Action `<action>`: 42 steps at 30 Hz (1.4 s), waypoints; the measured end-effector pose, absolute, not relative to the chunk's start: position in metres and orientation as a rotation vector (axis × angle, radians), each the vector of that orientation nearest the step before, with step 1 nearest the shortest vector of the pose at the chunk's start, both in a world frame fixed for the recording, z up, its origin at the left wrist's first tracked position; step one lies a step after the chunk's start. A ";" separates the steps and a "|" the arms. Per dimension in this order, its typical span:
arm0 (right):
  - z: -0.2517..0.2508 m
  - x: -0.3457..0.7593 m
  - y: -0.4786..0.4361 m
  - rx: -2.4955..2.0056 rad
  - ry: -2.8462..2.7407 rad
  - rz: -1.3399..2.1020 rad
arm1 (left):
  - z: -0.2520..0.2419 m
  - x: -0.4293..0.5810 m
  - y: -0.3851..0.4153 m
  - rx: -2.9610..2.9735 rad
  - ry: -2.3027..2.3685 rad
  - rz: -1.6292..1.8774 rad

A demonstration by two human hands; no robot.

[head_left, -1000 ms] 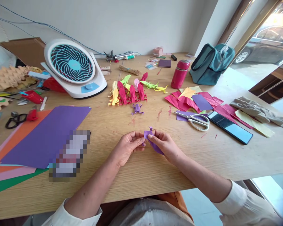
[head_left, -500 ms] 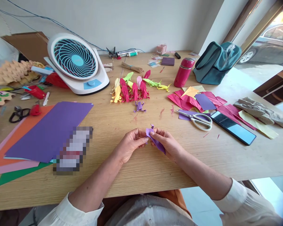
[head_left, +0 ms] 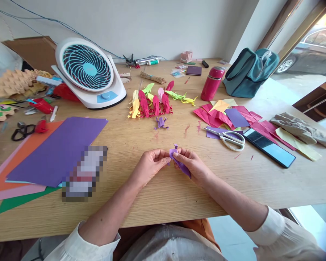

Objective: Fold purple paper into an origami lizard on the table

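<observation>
Paper [head_left: 183, 168], purple and part-folded, sits above the tabletop [head_left: 163, 199], pinched in my right hand [head_left: 195, 165]; my left hand [head_left: 151, 166] nips its edge, fingertips together. I judge a fold is being shaped; next calls for light, steady creasing.

Purple handheld paper [head_left: 183, 167], crimson flask [head_left: 212, 85], teal bag [head_left: 241, 79], white fan [head_left: 93, 77] (its grille [head_left: 77, 59] a pale-blue swirl)

Folded purple paper [head_left: 183, 169], thin curled tip upward, body slanting, between left hand [head_left: 151, 166] and right hand [head_left: 193, 163]
</observation>
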State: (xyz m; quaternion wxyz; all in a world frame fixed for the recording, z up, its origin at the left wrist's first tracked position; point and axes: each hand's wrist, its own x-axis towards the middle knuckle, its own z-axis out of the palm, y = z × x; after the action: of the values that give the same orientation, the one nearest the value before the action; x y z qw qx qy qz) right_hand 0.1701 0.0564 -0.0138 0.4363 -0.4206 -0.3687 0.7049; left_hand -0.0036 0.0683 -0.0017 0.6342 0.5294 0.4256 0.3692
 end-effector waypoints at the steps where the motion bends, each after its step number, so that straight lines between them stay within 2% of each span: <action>1: -0.014 0.170 0.056 -1.041 -0.916 1.755 | -0.002 -0.003 0.068 1.273 0.979 0.855; 6: -0.013 0.170 0.056 -1.055 -0.926 1.762 | -0.003 -0.003 0.066 1.496 1.067 0.885; 12: -0.013 0.169 0.057 -1.050 -0.937 1.800 | 0.002 -0.002 0.067 1.453 1.022 0.854; 26: -0.016 0.168 0.055 -1.087 -0.936 1.738 | 0.007 -0.006 0.062 1.690 1.278 0.882; 36: -0.009 0.167 0.054 -1.036 -0.946 1.775 | 0.010 -0.009 0.067 1.563 1.068 0.830; 42: -0.012 0.166 0.054 -1.018 -0.914 1.776 | 0.009 -0.005 0.061 1.767 1.216 0.898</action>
State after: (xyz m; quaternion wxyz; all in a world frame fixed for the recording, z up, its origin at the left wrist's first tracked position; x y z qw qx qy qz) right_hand 0.1657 0.0538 -0.0117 0.4349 -0.4089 -0.3671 0.7134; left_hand -0.0045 0.0612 0.0089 0.3971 0.6974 0.4799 0.3544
